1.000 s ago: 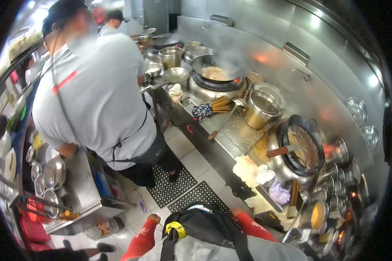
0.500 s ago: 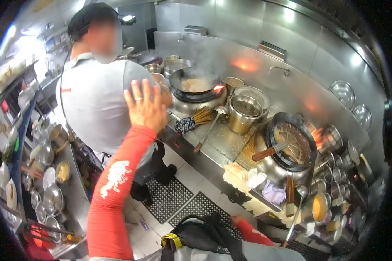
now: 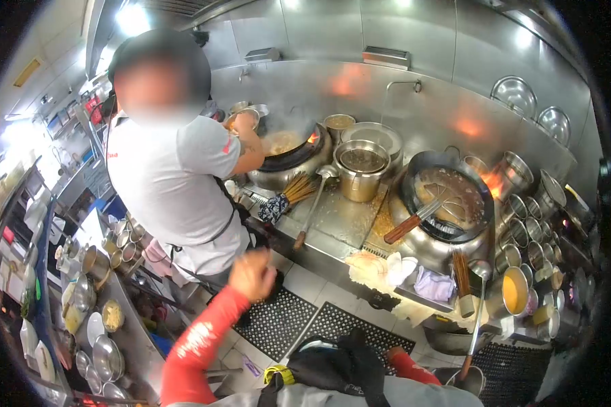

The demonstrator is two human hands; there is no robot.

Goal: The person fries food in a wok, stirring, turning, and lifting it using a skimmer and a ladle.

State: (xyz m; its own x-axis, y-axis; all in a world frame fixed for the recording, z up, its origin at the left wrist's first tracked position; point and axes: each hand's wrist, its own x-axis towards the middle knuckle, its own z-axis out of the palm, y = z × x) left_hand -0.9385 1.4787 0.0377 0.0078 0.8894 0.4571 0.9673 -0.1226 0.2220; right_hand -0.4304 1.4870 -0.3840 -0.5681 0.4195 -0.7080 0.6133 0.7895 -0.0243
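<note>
My left hand (image 3: 252, 275), below a red sleeve, is raised over the floor beside a co-worker (image 3: 176, 163); motion blur smears its fingers and nothing is visible in it. Low by my waist, my right hand (image 3: 395, 353) is only partly seen, its fingers mostly hidden. The co-worker holds a bowl (image 3: 248, 117) beside a steaming wok (image 3: 284, 142). A nearer wok (image 3: 478, 186) holds brown liquid, with a wooden-handled utensil (image 3: 414, 224) across it. Between the woks stands a metal pot (image 3: 360, 183), a ladle (image 3: 312, 210) and a bamboo brush (image 3: 297, 190) to its left.
Flames (image 3: 493, 182) rise behind the near wok. Cloths (image 3: 434, 283) lie on the stove's front edge, with another brush (image 3: 463, 275) nearby. Metal containers (image 3: 516, 292) crowd the right. Bowls (image 3: 107, 357) line the left counter; perforated mats (image 3: 275, 322) cover part of the floor.
My left hand rose with spread fingers, then dropped lower and blurred. The co-worker turned from the left counter toward the stove and now holds a bowl. The view has shifted.
</note>
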